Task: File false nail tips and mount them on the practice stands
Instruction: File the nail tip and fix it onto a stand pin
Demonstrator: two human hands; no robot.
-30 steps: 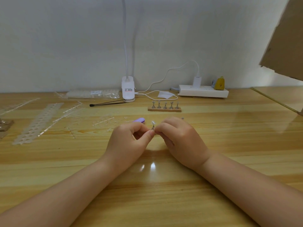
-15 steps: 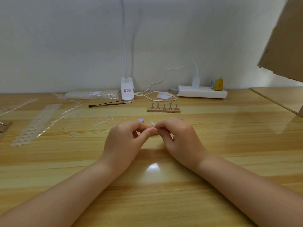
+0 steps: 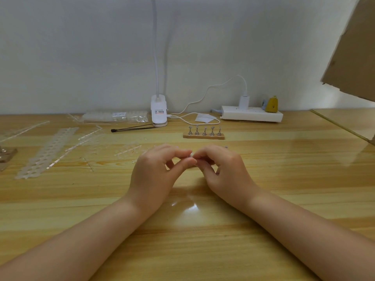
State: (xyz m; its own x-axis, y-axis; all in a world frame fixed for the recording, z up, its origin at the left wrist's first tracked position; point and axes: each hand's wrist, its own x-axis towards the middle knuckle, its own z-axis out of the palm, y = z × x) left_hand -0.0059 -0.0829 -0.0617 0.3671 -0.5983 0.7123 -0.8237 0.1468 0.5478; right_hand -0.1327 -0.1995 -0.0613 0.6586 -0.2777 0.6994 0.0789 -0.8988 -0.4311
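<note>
Head view: both hands [image 3: 154,171] [image 3: 225,169] pinch something tiny, seemingly a nail tip [image 3: 190,155], before the stand rack [image 3: 204,136].

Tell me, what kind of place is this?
Probably a home or hobby desk for nail-art practice: a wooden table with a stand rack, nail-tip strips and a clip lamp.

Two hands [image 3: 156,171] [image 3: 225,169], five stands [image 3: 204,131] on one wooden base [image 3: 203,136], one lamp [image 3: 158,112], one power strip [image 3: 251,116], one brush [image 3: 132,129] are counted.
</note>
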